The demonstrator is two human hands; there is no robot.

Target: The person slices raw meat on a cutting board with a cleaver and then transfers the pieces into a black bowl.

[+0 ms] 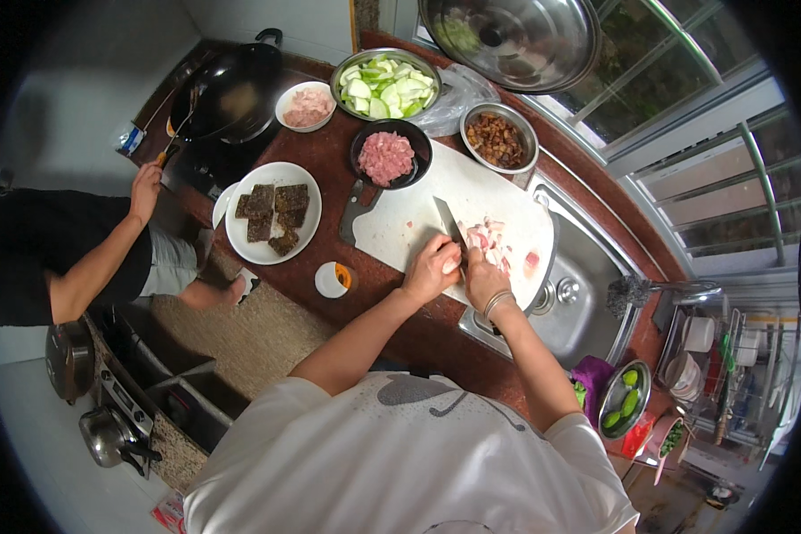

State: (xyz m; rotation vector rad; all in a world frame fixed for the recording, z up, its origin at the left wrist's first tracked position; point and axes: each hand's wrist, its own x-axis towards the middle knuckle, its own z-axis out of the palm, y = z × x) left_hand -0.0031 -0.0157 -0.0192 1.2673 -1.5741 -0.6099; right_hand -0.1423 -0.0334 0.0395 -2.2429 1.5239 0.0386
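A white cutting board (507, 183) lies partly over the sink's edge. On it my right hand (486, 280) grips a kitchen knife (448, 220), its blade pointing away from me. My left hand (434, 267) is curled beside the blade, its fingers bent around a pale piece, perhaps meat, mostly hidden. Right of the knife lies a heap of cut raw meat (487, 237), with one small piece (532, 259) apart from it. A black bowl of minced meat (386, 158) stands at the board's far left corner.
Near the board are a bowl of sliced green vegetable (387, 85), a bowl of browned pieces (498, 140), a bowl of pale meat (307, 108) and a plate of dark slabs (274, 213). The sink (584, 314) is at right. Another person (60, 253) stands left, holding a utensil at a wok (230, 93).
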